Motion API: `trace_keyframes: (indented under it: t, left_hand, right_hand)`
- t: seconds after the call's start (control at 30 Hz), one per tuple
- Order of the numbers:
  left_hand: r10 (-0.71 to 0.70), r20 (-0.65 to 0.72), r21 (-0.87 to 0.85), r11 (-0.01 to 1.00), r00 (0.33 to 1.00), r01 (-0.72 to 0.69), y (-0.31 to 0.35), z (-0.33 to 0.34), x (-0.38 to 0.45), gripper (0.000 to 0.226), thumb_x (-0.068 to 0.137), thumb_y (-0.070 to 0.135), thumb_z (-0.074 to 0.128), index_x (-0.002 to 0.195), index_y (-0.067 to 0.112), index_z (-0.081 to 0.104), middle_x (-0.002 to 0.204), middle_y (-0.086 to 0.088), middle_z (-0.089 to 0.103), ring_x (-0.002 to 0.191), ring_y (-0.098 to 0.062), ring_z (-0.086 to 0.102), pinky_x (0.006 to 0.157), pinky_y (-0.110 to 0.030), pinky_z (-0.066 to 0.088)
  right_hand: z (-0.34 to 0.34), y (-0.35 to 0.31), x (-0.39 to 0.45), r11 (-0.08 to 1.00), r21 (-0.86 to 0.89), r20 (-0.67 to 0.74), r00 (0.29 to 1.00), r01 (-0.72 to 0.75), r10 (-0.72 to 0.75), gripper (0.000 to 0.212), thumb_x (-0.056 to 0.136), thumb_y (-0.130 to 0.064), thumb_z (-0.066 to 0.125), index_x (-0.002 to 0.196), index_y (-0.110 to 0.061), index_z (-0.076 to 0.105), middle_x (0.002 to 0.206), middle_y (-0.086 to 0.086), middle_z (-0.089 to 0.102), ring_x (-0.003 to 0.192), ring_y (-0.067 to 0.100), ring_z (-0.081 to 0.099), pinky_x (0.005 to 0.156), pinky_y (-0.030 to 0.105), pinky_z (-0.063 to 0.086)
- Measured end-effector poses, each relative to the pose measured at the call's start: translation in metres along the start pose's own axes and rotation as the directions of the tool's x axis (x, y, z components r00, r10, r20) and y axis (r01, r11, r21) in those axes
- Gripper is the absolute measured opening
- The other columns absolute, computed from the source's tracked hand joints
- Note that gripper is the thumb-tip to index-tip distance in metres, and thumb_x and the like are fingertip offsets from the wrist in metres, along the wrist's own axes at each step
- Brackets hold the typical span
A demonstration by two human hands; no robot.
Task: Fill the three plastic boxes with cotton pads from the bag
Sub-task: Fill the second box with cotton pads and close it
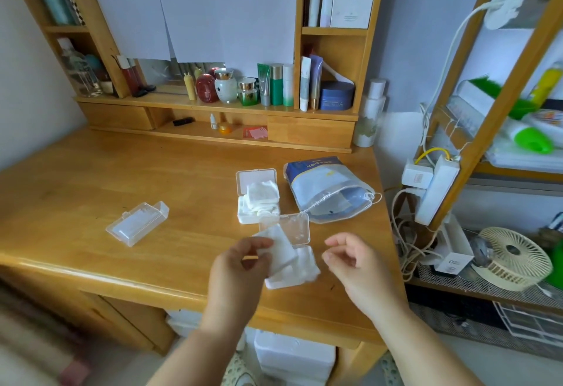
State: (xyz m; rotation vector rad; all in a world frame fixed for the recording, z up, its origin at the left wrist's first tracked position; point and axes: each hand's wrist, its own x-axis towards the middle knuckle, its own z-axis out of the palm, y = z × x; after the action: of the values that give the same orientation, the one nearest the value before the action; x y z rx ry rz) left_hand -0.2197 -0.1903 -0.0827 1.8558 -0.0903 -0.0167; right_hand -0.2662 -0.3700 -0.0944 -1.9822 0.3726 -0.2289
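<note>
A cotton pad (281, 247) is pinched in the left hand (240, 266) over an open box (292, 263), while nothing is held in the loosely curled grip of the right hand (350, 259).

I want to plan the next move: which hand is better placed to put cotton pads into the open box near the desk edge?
The left hand. It already pinches cotton pads just above the near open box. The right hand holds nothing and hovers beside the box.

Both forearms were bare with no sleeve showing above the left hand (240, 266) or the right hand (353, 259), no ring or watch sat behind the fingers, and the nails were short and unpainted.
</note>
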Motion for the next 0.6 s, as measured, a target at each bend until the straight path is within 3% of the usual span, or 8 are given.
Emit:
trace_keyframes:
  t: [0.1, 0.23, 0.33, 0.43, 0.6]
  left_hand:
    - [0.006, 0.107, 0.116, 0.993, 0.994, -0.018, 0.002, 0.003, 0.015, 0.026, 0.082, 0.008, 0.062, 0.076, 0.033, 0.068, 0.064, 0.007, 0.065, 0.054, -0.01, 0.056, 0.05, -0.02, 0.042]
    - [-0.003, 0.263, 0.237, 0.97, 0.965, -0.061, 0.0, 0.023, 0.025, 0.025, 0.081, 0.008, 0.063, 0.076, 0.032, 0.066, 0.06, 0.009, 0.051, 0.051, -0.006, 0.046, 0.047, -0.015, 0.04]
    - [-0.01, 0.288, 0.294, 0.953, 0.958, -0.078, -0.006, 0.028, 0.031, 0.023, 0.081, 0.007, 0.062, 0.079, 0.029, 0.066, 0.061, 0.011, 0.05, 0.054, -0.004, 0.048, 0.05, -0.016, 0.044]
    - [0.008, 0.285, 0.381, 0.917, 0.958, -0.121, -0.009, 0.028, 0.033, 0.022, 0.081, 0.009, 0.059, 0.081, 0.029, 0.065, 0.062, 0.014, 0.052, 0.052, -0.001, 0.049, 0.042, -0.007, 0.034]
    - [-0.004, 0.322, 0.464, 0.872, 0.947, -0.155, -0.009, 0.031, 0.036, 0.015, 0.081, 0.017, 0.061, 0.086, 0.031, 0.066, 0.073, 0.016, 0.06, 0.065, 0.0, 0.056, 0.048, -0.009, 0.039]
  right_hand:
    - [0.006, 0.01, 0.003, 0.994, -0.109, 0.078, 0.997, 0.021, -0.012, 0.019, 0.087, -0.022, 0.064, 0.088, -0.041, 0.061, 0.082, -0.018, 0.065, 0.076, -0.008, 0.057, 0.06, 0.011, 0.042]
    - [0.016, 0.019, 0.003, 0.99, -0.141, 0.113, 0.994, 0.014, 0.002, 0.017, 0.083, -0.023, 0.069, 0.09, -0.039, 0.065, 0.082, -0.013, 0.068, 0.077, 0.001, 0.06, 0.066, 0.014, 0.047]
    - [0.018, 0.023, 0.004, 0.992, -0.129, 0.078, 0.997, 0.012, -0.001, 0.016, 0.082, -0.026, 0.07, 0.094, -0.037, 0.069, 0.078, -0.011, 0.069, 0.069, -0.001, 0.058, 0.059, 0.012, 0.044]
    - [0.021, 0.023, 0.005, 0.991, -0.131, 0.06, 0.998, 0.013, -0.006, 0.015, 0.081, -0.026, 0.069, 0.092, -0.036, 0.07, 0.073, -0.013, 0.067, 0.062, -0.005, 0.053, 0.054, 0.011, 0.04]
    - [0.02, 0.022, 0.01, 0.983, -0.181, 0.072, 0.997, 0.02, -0.007, 0.01, 0.081, -0.029, 0.068, 0.086, -0.038, 0.066, 0.074, -0.023, 0.065, 0.069, -0.009, 0.056, 0.054, 0.01, 0.04]
